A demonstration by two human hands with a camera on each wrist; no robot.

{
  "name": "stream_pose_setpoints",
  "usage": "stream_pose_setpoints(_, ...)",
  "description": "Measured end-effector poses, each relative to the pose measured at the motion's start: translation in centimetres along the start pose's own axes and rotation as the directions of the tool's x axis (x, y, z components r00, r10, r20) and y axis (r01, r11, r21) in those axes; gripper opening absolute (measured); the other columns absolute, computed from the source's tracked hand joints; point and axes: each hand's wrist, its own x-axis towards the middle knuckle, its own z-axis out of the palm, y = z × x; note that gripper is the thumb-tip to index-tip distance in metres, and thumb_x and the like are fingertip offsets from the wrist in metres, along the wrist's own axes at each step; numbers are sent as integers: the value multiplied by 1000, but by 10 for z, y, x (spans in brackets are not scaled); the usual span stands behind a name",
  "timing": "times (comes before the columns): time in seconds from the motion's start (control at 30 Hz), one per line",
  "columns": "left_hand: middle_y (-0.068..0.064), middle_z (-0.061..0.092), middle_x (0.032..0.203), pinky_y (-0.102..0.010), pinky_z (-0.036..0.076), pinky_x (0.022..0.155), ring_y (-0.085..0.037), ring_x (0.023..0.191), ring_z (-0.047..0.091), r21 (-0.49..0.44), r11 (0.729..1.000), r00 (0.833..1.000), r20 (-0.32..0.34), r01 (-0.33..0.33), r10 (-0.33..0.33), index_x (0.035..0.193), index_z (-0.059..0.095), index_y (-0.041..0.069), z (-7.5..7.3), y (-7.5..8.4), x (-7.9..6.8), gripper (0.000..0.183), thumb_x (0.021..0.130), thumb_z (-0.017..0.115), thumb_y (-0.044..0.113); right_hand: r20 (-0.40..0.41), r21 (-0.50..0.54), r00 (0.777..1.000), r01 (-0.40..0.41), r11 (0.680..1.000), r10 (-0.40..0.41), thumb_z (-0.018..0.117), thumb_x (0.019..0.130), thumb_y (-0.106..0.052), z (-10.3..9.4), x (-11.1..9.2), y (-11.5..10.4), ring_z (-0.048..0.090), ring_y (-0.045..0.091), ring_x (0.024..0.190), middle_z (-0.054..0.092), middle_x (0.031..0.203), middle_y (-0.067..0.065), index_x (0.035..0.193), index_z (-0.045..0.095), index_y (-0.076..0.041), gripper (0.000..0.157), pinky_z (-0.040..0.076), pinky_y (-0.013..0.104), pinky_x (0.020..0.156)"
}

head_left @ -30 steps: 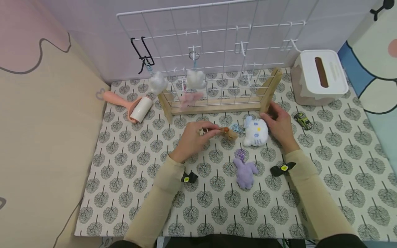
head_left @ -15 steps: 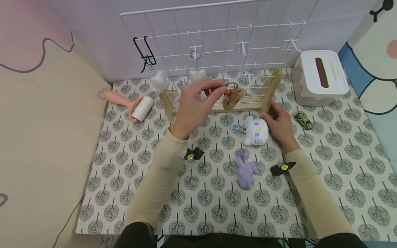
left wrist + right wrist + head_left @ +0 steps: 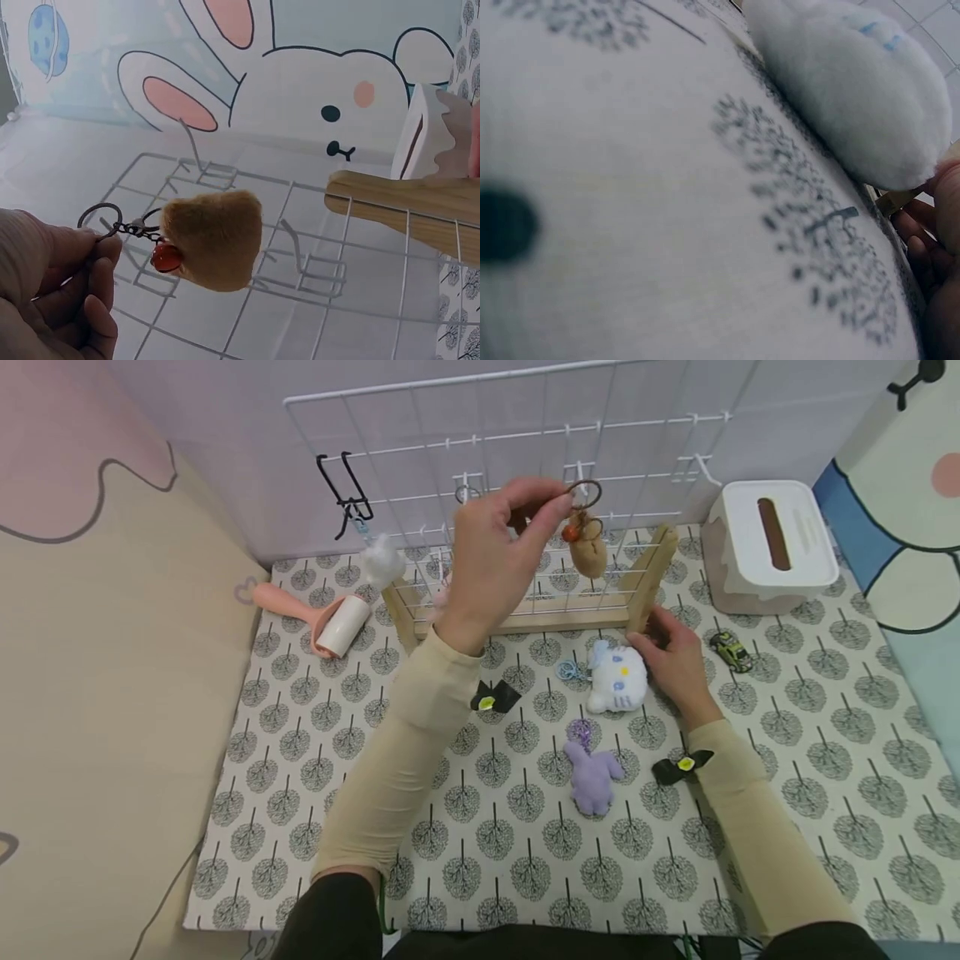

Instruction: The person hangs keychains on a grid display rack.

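Note:
My left hand pinches the metal ring of a brown plush keychain in the head view. The keychain hangs in front of the white wire grid rack, near a white hook. In the left wrist view, a short chain and a shiny red-orange bead link the ring to the fuzzy plush. My right hand grips the lower end of the rack's right wooden leg. Beside that hand a white cat-face plush lies on the cloth, its blue cord to the left. Nearer me lies a purple plush.
A white fluffy charm hangs from a black hook at the rack's left. A pink-handled lint roller lies left of the rack. On the right are a tissue box and a small green toy car.
My left hand has lifted the brown plush keychain off the table, up and to the right, to the height of the rack's hooks. My right hand has stayed at the wooden leg.

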Motion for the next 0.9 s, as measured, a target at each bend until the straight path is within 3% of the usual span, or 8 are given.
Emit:
stream_pose_setpoints(0.3,-9,76,94,-23,50,72,-19,83,66,-18,992,991,-37,127,-128,110,77,-2,-1,-14,-5,13,101,71,6,2,-26,1000,-2,1000,2,74,101,-20,1,-1,-1,60,7,103,70,127,24,152,57,-10,54,45,14,88)
stream_pose_setpoints(0.63,-8,77,97,-23,46,69,-13,77,58,64,989,990,-38,136,-134,111,78,0,-9,-31,-31,15,102,71,10,-3,-38,1000,-2,999,2,74,102,-22,1,-2,0,63,19,105,70,126,24,151,58,-10,53,45,14,86)
stream_pose_setpoints(0.9,-11,78,100,-23,46,67,-12,75,57,53,988,989,-2,147,-147,111,78,-1,-3,-49,-60,16,100,73,10,-5,-38,1000,2,999,-2,74,101,-21,-1,-1,-2,57,0,99,71,124,23,150,59,-10,53,44,14,87)
